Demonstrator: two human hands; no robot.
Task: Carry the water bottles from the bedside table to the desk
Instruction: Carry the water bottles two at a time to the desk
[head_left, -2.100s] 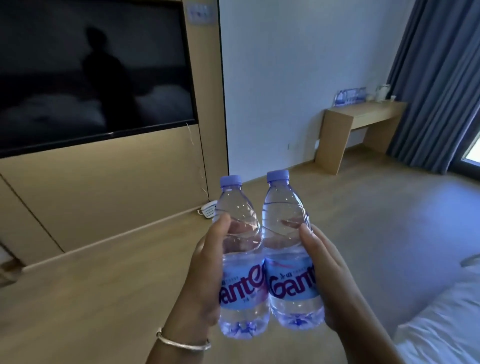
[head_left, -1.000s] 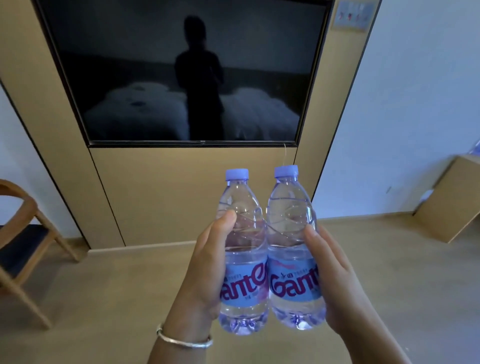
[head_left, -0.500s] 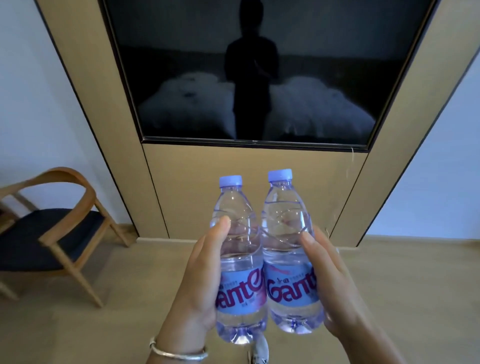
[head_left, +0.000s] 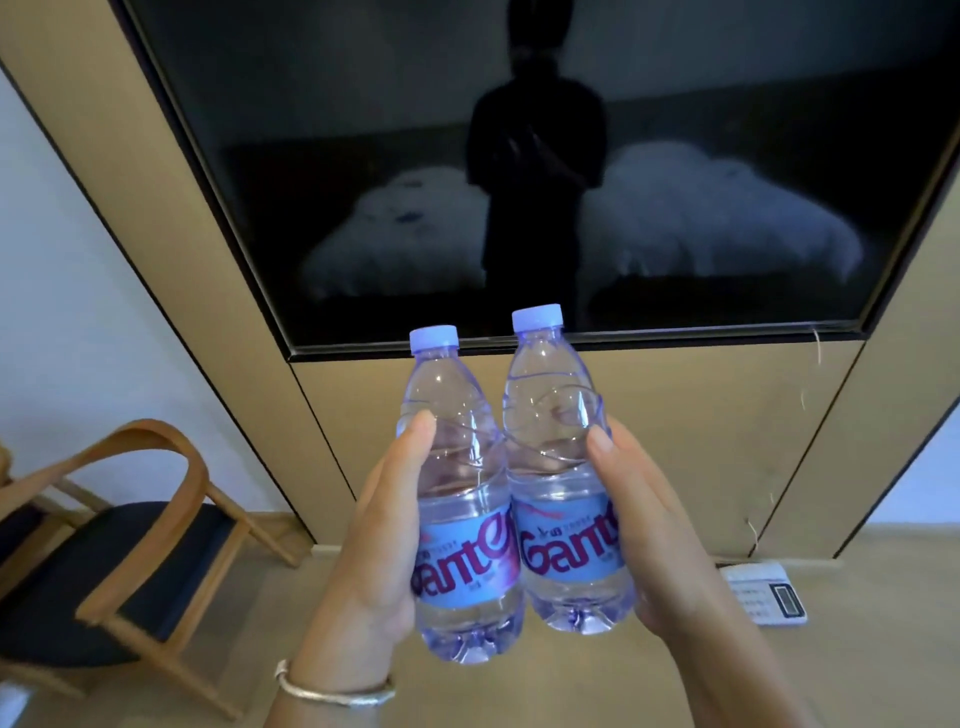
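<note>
Two clear water bottles with pale purple caps and blue labels stand upright side by side in front of me, touching each other. My left hand (head_left: 374, 551) grips the left water bottle (head_left: 460, 499), thumb up along its front. My right hand (head_left: 660, 540) grips the right water bottle (head_left: 558, 483) from its right side. Both bottles are held in the air above the floor. Neither the bedside table nor the desk is in view.
A large dark wall screen (head_left: 519, 156) in a tan wooden panel fills the wall just ahead. A wooden armchair (head_left: 119, 551) with a dark seat stands at lower left. A white scale (head_left: 763, 592) lies on the wooden floor at lower right.
The view has swung left and closer to the screen wall; the desk at right has left the frame, the chair has come further in. Both hands keep the same hold on the bottles.
</note>
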